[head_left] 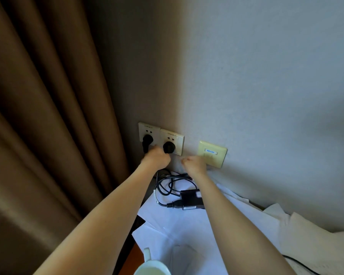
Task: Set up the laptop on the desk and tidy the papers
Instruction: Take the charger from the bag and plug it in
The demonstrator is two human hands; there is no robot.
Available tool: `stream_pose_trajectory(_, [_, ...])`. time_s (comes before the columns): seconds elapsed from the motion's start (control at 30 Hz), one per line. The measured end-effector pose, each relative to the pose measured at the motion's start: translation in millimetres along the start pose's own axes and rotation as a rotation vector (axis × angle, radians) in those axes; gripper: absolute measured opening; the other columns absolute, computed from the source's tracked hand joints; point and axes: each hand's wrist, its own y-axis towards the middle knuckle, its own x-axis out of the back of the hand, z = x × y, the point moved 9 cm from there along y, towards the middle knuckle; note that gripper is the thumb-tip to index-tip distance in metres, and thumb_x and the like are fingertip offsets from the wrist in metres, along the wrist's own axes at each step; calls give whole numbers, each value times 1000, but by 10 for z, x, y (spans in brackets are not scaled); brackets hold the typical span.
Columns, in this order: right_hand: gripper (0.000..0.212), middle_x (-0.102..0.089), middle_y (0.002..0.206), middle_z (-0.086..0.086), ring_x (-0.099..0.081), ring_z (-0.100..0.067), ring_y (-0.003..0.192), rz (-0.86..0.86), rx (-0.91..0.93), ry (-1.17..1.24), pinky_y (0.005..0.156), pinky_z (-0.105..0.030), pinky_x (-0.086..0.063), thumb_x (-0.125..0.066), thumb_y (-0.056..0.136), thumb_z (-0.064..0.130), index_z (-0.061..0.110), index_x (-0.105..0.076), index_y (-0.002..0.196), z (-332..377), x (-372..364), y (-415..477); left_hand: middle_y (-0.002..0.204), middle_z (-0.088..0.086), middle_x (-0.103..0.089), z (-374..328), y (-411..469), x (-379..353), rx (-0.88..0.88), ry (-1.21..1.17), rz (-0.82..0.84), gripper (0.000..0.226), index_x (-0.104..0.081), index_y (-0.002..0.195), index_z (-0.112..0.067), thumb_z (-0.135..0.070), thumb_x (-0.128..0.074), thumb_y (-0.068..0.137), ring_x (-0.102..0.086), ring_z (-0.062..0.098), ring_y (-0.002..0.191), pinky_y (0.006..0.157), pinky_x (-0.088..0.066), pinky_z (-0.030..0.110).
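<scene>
Black plug [169, 147] at the wall socket [172, 135]

Brown curtain [48, 116] is hanging just left; a white mug [153, 268] is sitting below. The left hand [156, 157] is curling against the plug, grip hidden. The right hand [195, 164] is bunching fist-like beside it, contents unclear. The charger brick [191, 199] is lying on loose papers [187, 225], long side running left-right, lead [172, 205] pointing left.

The light is dim with a cool bluish cast. The wall [266, 66] is brightest toward 2 o'clock and fades to brown gloom at the corner. The curtain [38, 96] at 9 o'clock sits in deep shade. A broad soft shadow crosses the wall at 4 o'clock. The papers [187, 225] at 6 o'clock show pale blue. The black charger [191, 199] loses detail. The curtain folds bow near the edge, and the mug [153, 268] at 6 o'clock is soft.
</scene>
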Motion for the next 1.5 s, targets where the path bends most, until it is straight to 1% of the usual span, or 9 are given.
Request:
stream_pose_trajectory(0.07, [38,-42,60,-2,-43,-19,65,8,47,-65,54,-25,-29,-43,93,13,15,-44,56,24,70,-126,126,22,-49,-83,-126,-9,-48,49,10,39,-39,127,2,-15,-44,93,-50,35,116,99,-44,44])
stream_pose_trajectory(0.17, [29,-52,74,-5,-50,-23,83,44,80,-181,66,-28,-36,-41,94,14,13,-55,69,73,166,-365,132,20,-44,-243,-382,12,-135,172,-1,40,-36,133,-1,-14,-40,95,-44,36,122,102,-39,44])
stream_pose_trajectory(0.23, [26,-61,111,-11,-53,-28,109,59,125,-284,85,-31,-41,-42,95,17,11,-63,108,120,239,-508,136,19,-40,-345,-529,7,-188,271,-9,43,-34,137,-6,-15,-38,95,-39,36,126,104,-36,44])
stream_pose_trajectory(0.27, [35,-54,130,-12,-49,-28,121,52,147,-341,94,-33,-40,-43,96,19,11,-54,128,154,296,-596,138,18,-38,-389,-598,1,-210,314,-11,45,-32,139,-9,-15,-38,95,-37,36,127,104,-35,44])
stream_pose_trajectory(0.33, [45,-44,142,-12,-43,-29,128,34,199,-443,100,-36,-38,-44,96,20,13,-41,141,196,383,-742,143,16,-34,-451,-723,-26,-246,389,-9,49,-28,143,-15,-18,-37,95,-33,35,131,106,-31,45])
stream_pose_trajectory(0.7, [51,-36,143,-12,-29,-31,133,84,337,-813,103,-40,-31,-40,98,27,14,-27,145,61,575,-1510,157,9,-10,-457,-1546,-141,-276,592,-78,58,-13,150,-27,-26,-38,97,-6,33,144,116,-9,47])
stream_pose_trajectory(1.03, [53,-30,148,-10,-26,-31,135,110,484,-791,106,-43,-31,-43,95,27,14,-29,144,-224,588,-2274,158,7,-3,-116,-2574,-406,-205,590,-124,57,-11,149,-30,-32,-37,99,0,32,145,116,-6,47])
stream_pose_trajectory(1.33, [55,-23,152,-11,-15,-28,142,232,492,-813,112,-41,-22,-39,98,29,16,-19,148,-707,198,-2781,159,5,1,297,-3081,-761,-186,526,-176,57,-13,149,-32,-27,-37,98,3,30,146,117,-4,46])
stream_pose_trajectory(1.5, [52,-34,146,-10,-26,-29,137,224,491,-766,108,-40,-29,-39,98,28,14,-25,146,-996,-37,-2819,159,4,-2,630,-3185,-920,-183,483,-234,55,-14,149,-31,-29,-36,98,0,28,146,117,-7,43])
